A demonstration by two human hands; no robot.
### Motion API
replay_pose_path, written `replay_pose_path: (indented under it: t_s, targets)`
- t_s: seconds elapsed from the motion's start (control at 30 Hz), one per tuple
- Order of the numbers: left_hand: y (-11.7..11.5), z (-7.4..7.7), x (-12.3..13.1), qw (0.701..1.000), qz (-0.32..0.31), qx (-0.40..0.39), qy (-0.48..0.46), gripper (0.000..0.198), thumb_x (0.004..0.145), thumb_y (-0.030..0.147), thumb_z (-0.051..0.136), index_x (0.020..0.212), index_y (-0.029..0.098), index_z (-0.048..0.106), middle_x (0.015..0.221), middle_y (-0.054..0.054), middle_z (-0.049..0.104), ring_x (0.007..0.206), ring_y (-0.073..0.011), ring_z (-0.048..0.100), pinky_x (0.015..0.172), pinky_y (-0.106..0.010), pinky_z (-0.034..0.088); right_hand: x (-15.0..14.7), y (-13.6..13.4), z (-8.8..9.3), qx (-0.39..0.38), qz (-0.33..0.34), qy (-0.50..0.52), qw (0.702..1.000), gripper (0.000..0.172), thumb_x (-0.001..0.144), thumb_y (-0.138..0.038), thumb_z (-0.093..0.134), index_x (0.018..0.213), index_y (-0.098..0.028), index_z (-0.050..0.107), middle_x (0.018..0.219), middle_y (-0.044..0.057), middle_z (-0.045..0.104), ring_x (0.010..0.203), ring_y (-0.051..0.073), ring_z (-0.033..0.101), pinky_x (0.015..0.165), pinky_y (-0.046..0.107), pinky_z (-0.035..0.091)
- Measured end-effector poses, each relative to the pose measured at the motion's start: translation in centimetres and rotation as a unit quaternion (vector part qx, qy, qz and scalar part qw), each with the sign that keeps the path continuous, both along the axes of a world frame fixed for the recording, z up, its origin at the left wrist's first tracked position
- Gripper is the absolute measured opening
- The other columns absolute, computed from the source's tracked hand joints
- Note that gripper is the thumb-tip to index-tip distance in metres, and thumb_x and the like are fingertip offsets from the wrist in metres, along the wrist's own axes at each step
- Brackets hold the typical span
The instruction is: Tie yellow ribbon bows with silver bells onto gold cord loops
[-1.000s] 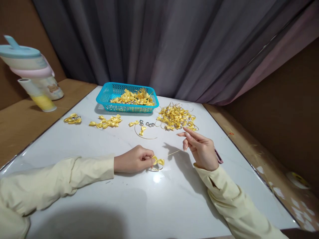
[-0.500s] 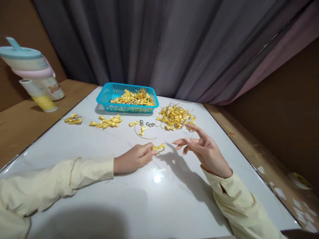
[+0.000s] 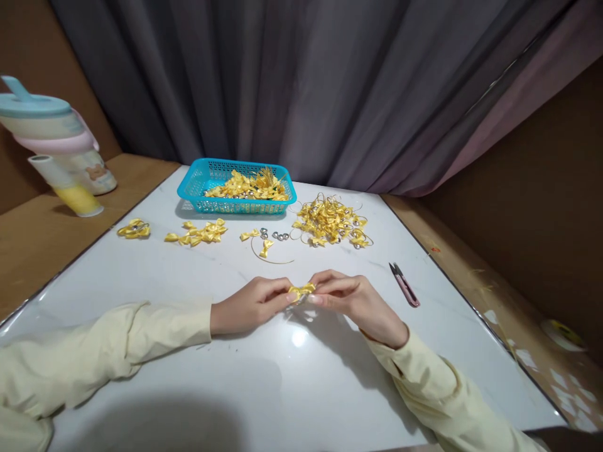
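My left hand (image 3: 249, 304) and my right hand (image 3: 351, 300) meet near the middle of the white table (image 3: 301, 376). Both pinch one small yellow ribbon bow (image 3: 301, 291) between their fingertips, just above the tabletop. Both wrists rest on the table in pale yellow sleeves. Behind the hands lie a loose bow with a thin gold wire loop (image 3: 266, 248) and a few small silver bells (image 3: 277, 235).
A blue basket (image 3: 235, 185) of yellow bows stands at the back. A pile of wired bows (image 3: 330, 221) lies to its right, plain bows (image 3: 198, 231) and one more bundle (image 3: 134, 230) to the left. Pink thread snips (image 3: 404, 284) lie right of my hands. A pastel cup (image 3: 51, 147) stands far left.
My right hand came down from a raised, spread pose and closed on the bow that my left hand held. The snips, hidden behind my right hand before, now show.
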State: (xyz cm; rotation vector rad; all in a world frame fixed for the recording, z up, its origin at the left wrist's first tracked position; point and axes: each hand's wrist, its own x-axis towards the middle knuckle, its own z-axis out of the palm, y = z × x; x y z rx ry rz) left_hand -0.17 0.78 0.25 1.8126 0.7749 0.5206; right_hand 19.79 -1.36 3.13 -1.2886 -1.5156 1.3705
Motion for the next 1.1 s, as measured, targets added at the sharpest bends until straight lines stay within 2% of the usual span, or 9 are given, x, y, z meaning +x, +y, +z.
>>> replay_pose_path:
  t_s: [0.13,0.3,0.43,0.5,0.6,0.67,0.83,0.9,1.1]
  targets:
    - [-0.2,0.0,0.2,1.0,0.0,0.013,-0.005,0.027,0.088,0.033,0.039,0.071,0.015,0.049,0.06,0.005,0.04,0.056,-0.0085,0.036,0.054,-0.021,0.03,-0.7,-0.1,-0.7,-0.029,0.005,0.026,0.999,0.02,0.059,-0.037,0.076,0.066,-0.018,0.074,0.073,0.004,0.064,0.066,0.013,0.055,0.061,0.025,0.045]
    - [-0.4,0.0,0.4,1.0,0.016,0.007,0.001,0.03,0.09,0.035,0.034,0.069,0.017,0.044,0.057,0.005,0.042,0.054,-0.0085,0.04,0.053,-0.021,0.033,-0.9,-0.3,-1.0,-0.026,-0.007,0.027,0.999,0.021,0.058,-0.037,0.076,0.065,-0.017,0.073,0.072,0.004,0.064,0.066,0.013,0.056,0.063,0.026,0.046]
    - [-0.6,-0.2,0.6,0.999,0.035,0.031,0.017,0.028,0.09,0.034,0.035,0.071,0.017,0.045,0.056,0.005,0.045,0.052,-0.0086,0.042,0.052,-0.021,0.033,-0.7,-0.4,-0.7,0.049,-0.069,-0.006,0.996,0.016,0.057,-0.034,0.078,0.065,-0.02,0.074,0.082,0.005,0.06,0.074,0.013,0.054,0.061,0.023,0.043]
    - [-0.6,-0.3,0.6,0.998,0.046,0.033,0.02,0.028,0.09,0.033,0.035,0.07,0.017,0.045,0.057,0.005,0.047,0.052,-0.0085,0.044,0.052,-0.02,0.034,-0.6,-0.4,-0.4,0.067,-0.095,-0.023,0.993,0.017,0.058,-0.034,0.078,0.066,-0.019,0.075,0.08,0.004,0.06,0.069,0.012,0.052,0.055,0.022,0.041]
    - [-0.5,-0.1,0.6,0.998,0.061,0.019,0.021,0.029,0.09,0.032,0.036,0.069,0.017,0.047,0.056,0.005,0.049,0.049,-0.0075,0.045,0.052,-0.02,0.035,-0.4,-0.6,0.1,-0.006,-0.079,-0.011,0.997,0.021,0.063,-0.036,0.075,0.069,-0.016,0.075,0.06,0.003,0.061,0.048,0.008,0.045,0.043,0.022,0.036]
    - [-0.5,0.0,0.6,0.997,0.077,0.009,0.025,0.03,0.09,0.032,0.036,0.069,0.017,0.048,0.054,0.006,0.049,0.045,-0.0068,0.043,0.05,-0.02,0.035,-0.4,-0.6,0.1,-0.052,-0.054,0.018,0.997,0.023,0.066,-0.037,0.072,0.069,-0.014,0.074,0.05,0.001,0.059,0.042,0.008,0.045,0.042,0.022,0.038]
    - [-0.5,0.2,0.8,0.994,0.103,-0.037,0.01,0.028,0.089,0.036,0.039,0.071,0.017,0.048,0.054,0.006,0.052,0.041,-0.0064,0.039,0.046,-0.02,0.032,-0.9,-0.7,-0.5,-0.088,-0.01,0.093,0.992,0.024,0.065,-0.033,0.073,0.08,-0.014,0.072,0.065,0.003,0.068,0.054,0.011,0.06,0.057,0.024,0.05]
    - [-0.5,0.1,1.0,0.991,0.116,-0.071,-0.011,0.028,0.088,0.038,0.04,0.071,0.017,0.047,0.054,0.005,0.053,0.041,-0.0062,0.037,0.043,-0.02,0.03,-1.1,-0.8,-0.7,-0.097,-0.008,0.098,0.99,0.025,0.066,-0.034,0.072,0.081,-0.013,0.069,0.069,0.004,0.069,0.055,0.012,0.062,0.056,0.024,0.051]
    - [-0.8,-0.1,1.5,0.98,0.132,-0.138,-0.062,0.026,0.084,0.035,0.047,0.067,0.015,0.049,0.045,0.007,0.044,0.041,-0.0056,0.035,0.043,-0.018,0.028,-1.9,-1.5,-0.8,-0.075,-0.03,0.047,0.996,0.027,0.073,-0.038,0.066,0.071,-0.012,0.062,0.062,0.003,0.065,0.046,0.011,0.058,0.048,0.023,0.049]
